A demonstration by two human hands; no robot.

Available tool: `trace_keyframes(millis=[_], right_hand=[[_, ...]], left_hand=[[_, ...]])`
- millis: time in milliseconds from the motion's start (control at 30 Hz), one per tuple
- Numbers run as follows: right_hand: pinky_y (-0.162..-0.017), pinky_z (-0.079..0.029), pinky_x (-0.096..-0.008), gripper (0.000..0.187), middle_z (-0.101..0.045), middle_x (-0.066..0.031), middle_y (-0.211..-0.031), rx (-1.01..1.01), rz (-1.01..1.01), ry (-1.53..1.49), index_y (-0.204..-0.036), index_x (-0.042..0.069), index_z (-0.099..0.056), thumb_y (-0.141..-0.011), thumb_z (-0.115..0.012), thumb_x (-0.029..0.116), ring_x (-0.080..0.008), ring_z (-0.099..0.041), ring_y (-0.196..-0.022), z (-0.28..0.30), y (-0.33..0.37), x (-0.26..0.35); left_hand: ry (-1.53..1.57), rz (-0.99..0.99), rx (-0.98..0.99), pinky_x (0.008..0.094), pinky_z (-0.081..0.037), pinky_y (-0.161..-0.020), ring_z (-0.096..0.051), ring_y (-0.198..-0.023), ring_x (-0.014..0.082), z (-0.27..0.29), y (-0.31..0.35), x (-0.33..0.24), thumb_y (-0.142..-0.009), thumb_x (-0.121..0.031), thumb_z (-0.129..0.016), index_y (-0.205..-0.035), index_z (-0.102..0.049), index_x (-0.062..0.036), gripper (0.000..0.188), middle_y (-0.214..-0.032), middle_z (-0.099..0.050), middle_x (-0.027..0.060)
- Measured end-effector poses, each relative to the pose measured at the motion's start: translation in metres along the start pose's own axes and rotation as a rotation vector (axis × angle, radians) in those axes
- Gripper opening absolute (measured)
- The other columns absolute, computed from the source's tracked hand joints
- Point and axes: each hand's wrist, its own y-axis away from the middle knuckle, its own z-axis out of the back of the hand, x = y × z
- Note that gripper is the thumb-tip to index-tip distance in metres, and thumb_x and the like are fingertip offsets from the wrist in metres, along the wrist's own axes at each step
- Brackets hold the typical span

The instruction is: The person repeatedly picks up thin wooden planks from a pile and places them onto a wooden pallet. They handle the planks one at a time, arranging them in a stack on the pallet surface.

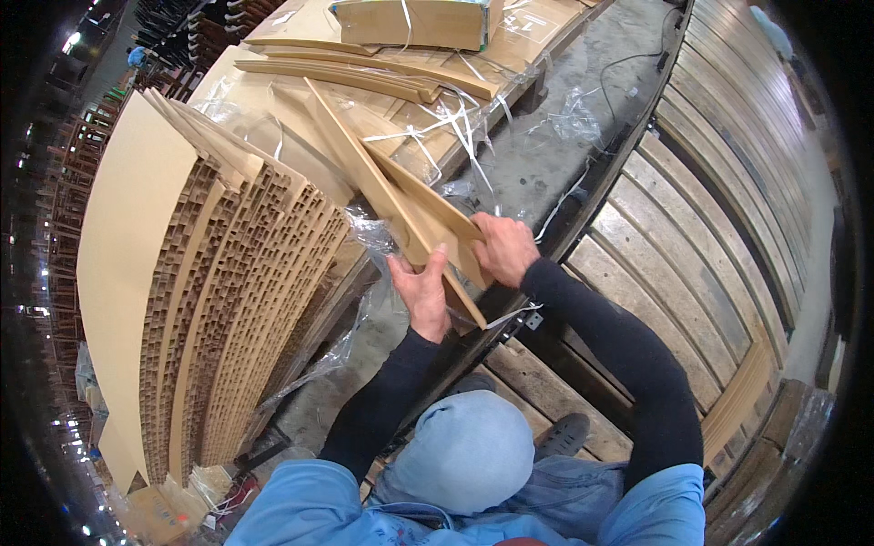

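A long folded cardboard strip [401, 202] runs from the pallet toward me, its two flaps standing up in a V shape. My left hand [423, 293] grips its near left flap, the thumb lying over the board. Closed around the edge of the right flap is my right hand [506, 249], a little farther out than the left. The left hand's fingers are partly hidden behind the board. White strapping [451, 123] lies loose beside the strip, and clear plastic film [371, 233] bunches up at its left side.
At left stands a tall stack of honeycomb cardboard panels [255, 300]. More cardboard strips [350, 75] and a strapped carton [410, 25] rest on the pallet beyond. To the right runs a slatted platform [678, 205], with a dark rail along its edge. A cable [608, 86] crosses the concrete floor.
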Motion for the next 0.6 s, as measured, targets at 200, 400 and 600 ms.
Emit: trace_keyframes(millis=[200, 400, 600], right_hand=[[-0.080, -0.053, -0.0456, 0.034, -0.060, -0.0174, -0.104, -0.313, 0.183, -0.025, -0.113, -0.001, -0.060, -0.079, -0.061, 0.000, -0.0378, -0.064, -0.094, 0.005, 0.106, 0.000], [-0.087, -0.057, -0.0444, 0.044, -0.058, -0.0189, -0.129, -0.193, 0.179, -0.106, -0.127, -0.001, -0.057, -0.084, -0.065, 0.005, -0.0370, -0.065, -0.104, -0.018, 0.190, -0.007], [-0.092, -0.055, -0.0482, 0.066, -0.052, -0.0281, -0.136, -0.085, -0.152, -0.061, -0.141, -0.001, -0.044, -0.084, -0.072, 0.016, -0.0448, -0.064, -0.106, -0.074, 0.258, -0.080]], left_hand=[[0.177, 0.212, 0.015, 0.0331, -0.047, -0.095, -0.057, -0.107, 0.0168, -0.029, 0.025, 0.028, -0.087, -0.015, -0.078, -0.131, -0.045, -0.0055, 0.056, -0.116, -0.057, 0.0049], [0.160, 0.379, 0.066, 0.0361, -0.052, -0.085, -0.059, -0.097, 0.0182, -0.001, 0.019, 0.035, -0.088, -0.019, -0.072, -0.125, -0.048, -0.0101, 0.045, -0.105, -0.057, 0.0040], [-0.144, 0.165, 0.275, 0.0392, -0.054, -0.090, -0.065, -0.105, 0.0250, 0.025, 0.023, 0.017, -0.088, -0.023, -0.065, -0.132, -0.046, -0.0046, 0.052, -0.119, -0.059, 0.0142]])
